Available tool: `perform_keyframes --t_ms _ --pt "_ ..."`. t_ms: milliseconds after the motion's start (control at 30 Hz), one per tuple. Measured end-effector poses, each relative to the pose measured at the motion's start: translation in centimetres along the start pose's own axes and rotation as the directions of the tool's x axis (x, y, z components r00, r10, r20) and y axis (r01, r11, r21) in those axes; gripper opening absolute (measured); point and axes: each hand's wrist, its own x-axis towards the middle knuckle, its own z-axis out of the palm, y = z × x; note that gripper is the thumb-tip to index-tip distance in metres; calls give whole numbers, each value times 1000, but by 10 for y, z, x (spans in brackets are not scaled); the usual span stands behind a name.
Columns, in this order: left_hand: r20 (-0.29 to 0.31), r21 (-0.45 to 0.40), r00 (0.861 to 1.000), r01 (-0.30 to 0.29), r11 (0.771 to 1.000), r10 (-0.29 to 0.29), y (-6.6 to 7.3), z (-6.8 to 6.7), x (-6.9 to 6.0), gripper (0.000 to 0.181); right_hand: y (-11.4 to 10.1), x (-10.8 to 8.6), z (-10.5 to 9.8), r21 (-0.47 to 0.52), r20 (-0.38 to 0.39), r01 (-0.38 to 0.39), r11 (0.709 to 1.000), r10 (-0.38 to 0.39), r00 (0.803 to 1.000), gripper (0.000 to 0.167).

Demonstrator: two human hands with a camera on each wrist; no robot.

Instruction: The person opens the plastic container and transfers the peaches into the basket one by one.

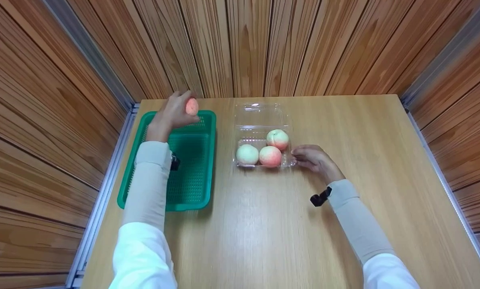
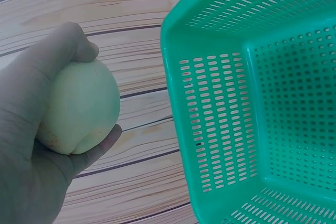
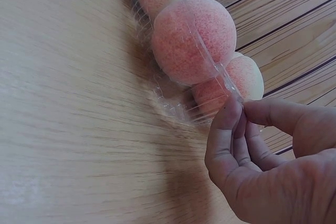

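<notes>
My left hand (image 1: 173, 112) grips a peach (image 1: 192, 106) above the far end of the green basket (image 1: 213, 160). In the left wrist view the thumb and fingers curl round that peach (image 2: 84, 106), which looks pale from this side. My right hand (image 1: 314, 159) pinches the near right corner of a clear plastic clamshell box (image 1: 242, 132) between thumb and fingers (image 3: 226, 116). Three peaches sit in the box: a pale one (image 1: 247, 154) at left, a pink one (image 1: 270, 156) at the near right, and another (image 1: 278, 139) behind it. The box's lid stands open at the back.
The basket stands on the left of the wooden table (image 1: 264, 233), with the box to its right. Wood-panelled walls (image 1: 248, 48) rise behind and at both sides. A small black wrist camera (image 1: 320, 197) is strapped to the right wrist.
</notes>
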Motion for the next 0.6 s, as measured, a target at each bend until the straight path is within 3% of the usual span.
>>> perform_keyframes --t_ms 333,600 --pt "-26 0 1000 -6 1000 6 -9 7 0 68 0 -2 -1 29 7 2 1000 -2 1000 10" --pt "1 -3 999 35 999 -35 -17 10 1 80 2 1 0 45 7 17 999 -17 1000 5"
